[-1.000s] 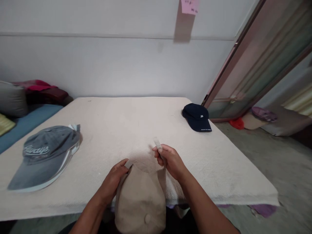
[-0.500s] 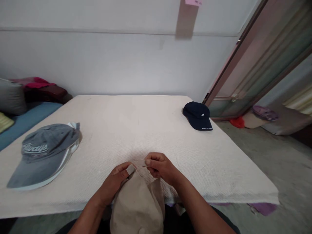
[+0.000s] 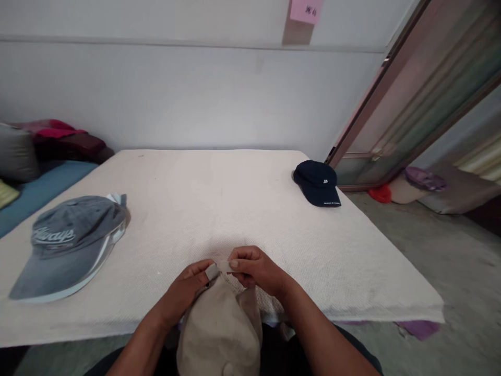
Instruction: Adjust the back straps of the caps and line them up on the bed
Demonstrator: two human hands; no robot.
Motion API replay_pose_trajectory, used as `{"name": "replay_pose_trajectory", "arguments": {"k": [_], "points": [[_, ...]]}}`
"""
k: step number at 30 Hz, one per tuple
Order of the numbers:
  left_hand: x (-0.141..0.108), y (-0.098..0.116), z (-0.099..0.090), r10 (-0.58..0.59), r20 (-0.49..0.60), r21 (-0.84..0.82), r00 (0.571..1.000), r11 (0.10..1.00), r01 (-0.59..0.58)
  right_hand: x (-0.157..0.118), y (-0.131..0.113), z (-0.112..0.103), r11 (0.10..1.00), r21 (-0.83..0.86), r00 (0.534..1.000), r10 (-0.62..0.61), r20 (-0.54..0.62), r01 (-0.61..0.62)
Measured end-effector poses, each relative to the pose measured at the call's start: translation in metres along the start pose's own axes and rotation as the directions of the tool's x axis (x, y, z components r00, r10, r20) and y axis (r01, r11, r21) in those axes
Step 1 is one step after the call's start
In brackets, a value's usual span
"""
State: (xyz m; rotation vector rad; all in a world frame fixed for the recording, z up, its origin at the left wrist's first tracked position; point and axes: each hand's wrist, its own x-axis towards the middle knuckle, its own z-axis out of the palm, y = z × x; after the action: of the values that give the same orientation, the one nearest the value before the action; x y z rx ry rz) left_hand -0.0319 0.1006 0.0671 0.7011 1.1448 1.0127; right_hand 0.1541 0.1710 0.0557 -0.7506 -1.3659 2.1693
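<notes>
A beige cap [image 3: 219,329] is held at the table's front edge, its crown toward me and its back strap end pointing away. My left hand [image 3: 190,286] is closed on the cap's left back edge, thumb beside a small pale tab. Between the thumb and fingers of my right hand [image 3: 254,269] is the pale end of the cap's strap [image 3: 224,266], stretched across to the left hand. The two hands are close together, a short strap length apart. The cap's brim is out of sight.
A grey cap [image 3: 70,245] lies over a white one at the table's left. The navy cap [image 3: 317,183] sits at the back right of the cloth-covered table [image 3: 203,198]. Behind is a white wall with a pink note [image 3: 306,10]; cushions [image 3: 18,151] lie at left.
My right hand has shifted slightly left, and the strap end now shows flatter and closer to the left hand's tab. The view has tilted up slightly.
</notes>
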Motion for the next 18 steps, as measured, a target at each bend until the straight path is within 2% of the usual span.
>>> {"name": "replay_pose_trajectory", "arguments": {"k": [4, 8, 13, 18], "points": [[-0.001, -0.005, -0.006, -0.025, -0.07, 0.052, 0.997, 0.998, 0.029, -0.001, -0.001, 0.001, 0.999, -0.032, 1.0, 0.007, 0.008, -0.006], [0.0, -0.01, -0.014, 0.018, -0.169, 0.148, 0.985, 0.989, 0.008, -0.002, -0.001, 0.002, 0.998, -0.06, 0.999, 0.022, 0.033, -0.02], [0.0, -0.006, -0.015, 0.058, -0.158, 0.228, 0.986, 0.973, -0.02, -0.002, -0.002, -0.001, 0.996, -0.077, 0.995, 0.06, 0.079, -0.054], [-0.002, -0.003, -0.016, 0.099, -0.096, 0.427, 0.99, 0.903, -0.049, -0.002, -0.004, -0.005, 0.99, -0.129, 0.988, 0.079, 0.135, -0.062]]}}
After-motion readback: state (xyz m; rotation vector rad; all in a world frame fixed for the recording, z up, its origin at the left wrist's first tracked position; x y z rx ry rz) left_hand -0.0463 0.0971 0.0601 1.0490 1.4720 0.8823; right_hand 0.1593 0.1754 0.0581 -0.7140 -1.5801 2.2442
